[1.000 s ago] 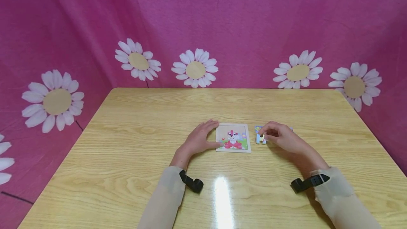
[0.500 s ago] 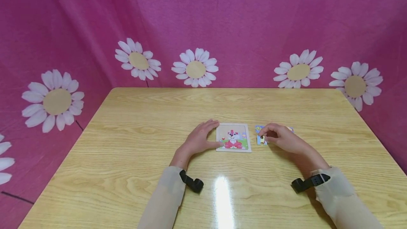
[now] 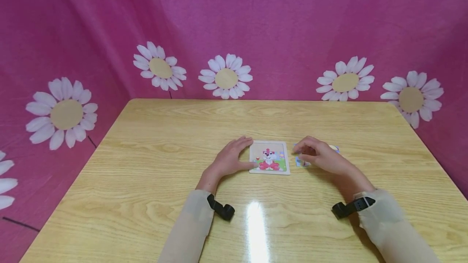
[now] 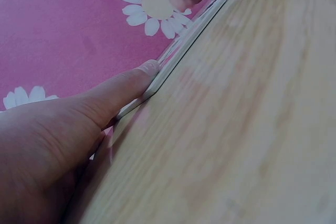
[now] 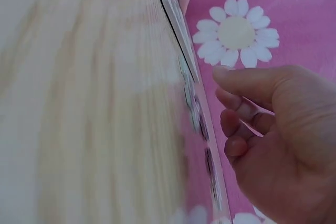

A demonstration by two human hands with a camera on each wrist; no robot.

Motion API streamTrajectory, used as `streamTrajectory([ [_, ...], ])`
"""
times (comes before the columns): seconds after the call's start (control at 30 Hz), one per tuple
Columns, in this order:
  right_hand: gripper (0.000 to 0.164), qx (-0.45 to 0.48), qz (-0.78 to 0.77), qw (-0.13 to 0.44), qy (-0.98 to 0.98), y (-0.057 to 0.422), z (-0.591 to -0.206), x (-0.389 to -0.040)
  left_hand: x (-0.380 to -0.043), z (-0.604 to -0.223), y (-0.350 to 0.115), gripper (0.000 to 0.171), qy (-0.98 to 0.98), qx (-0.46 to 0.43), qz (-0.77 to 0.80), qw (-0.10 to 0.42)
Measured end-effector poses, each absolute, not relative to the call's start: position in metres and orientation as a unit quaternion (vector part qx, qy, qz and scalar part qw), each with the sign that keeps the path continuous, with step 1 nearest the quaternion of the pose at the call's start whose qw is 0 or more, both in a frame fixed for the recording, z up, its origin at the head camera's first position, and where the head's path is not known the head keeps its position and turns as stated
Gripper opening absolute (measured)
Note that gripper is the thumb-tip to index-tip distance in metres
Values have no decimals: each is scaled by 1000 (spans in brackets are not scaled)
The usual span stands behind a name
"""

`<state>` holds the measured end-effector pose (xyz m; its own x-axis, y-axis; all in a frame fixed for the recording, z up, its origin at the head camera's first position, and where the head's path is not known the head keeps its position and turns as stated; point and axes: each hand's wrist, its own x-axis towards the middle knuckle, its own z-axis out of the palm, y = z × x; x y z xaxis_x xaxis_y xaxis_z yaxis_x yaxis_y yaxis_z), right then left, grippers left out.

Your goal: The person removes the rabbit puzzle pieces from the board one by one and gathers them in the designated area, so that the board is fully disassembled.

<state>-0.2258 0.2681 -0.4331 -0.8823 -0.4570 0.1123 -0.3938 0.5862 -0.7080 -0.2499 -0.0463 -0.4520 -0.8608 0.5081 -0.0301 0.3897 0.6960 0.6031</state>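
Note:
A square puzzle board (image 3: 269, 144) with a pale frame lies flat on the table. Its picture shows a red and white cartoon animal on green grass, with bare backing above. My left hand (image 3: 228, 158) rests at the board's left side, fingertips at the upper left corner and thumb on the lower left edge. In the left wrist view the thumb (image 4: 123, 88) lies straight over the frame. Blue puzzle pieces (image 3: 300, 163) lie right of the board, partly hidden by my right hand (image 3: 323, 155). That hand hovers over them, thumb and fingers apart; the right wrist view shows nothing between them.
The wooden table (image 3: 183, 133) reaches back to a pink cloth (image 3: 278, 19) printed with white daisies. Another piece (image 3: 334, 148) shows beyond my right hand. Each wrist wears a black strap with a small camera (image 3: 227, 212).
My right thumb and fingers have come off the blue piece and spread apart, the hand shifting slightly left over it. The left hand stays on the board.

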Motion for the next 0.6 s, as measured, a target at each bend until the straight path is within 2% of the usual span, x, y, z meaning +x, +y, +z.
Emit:
streamTrajectory([
  [0.6,29,-236,-355,76,902,207,-432,-247,-250,-451,-48,82,916,246,301,96],
])
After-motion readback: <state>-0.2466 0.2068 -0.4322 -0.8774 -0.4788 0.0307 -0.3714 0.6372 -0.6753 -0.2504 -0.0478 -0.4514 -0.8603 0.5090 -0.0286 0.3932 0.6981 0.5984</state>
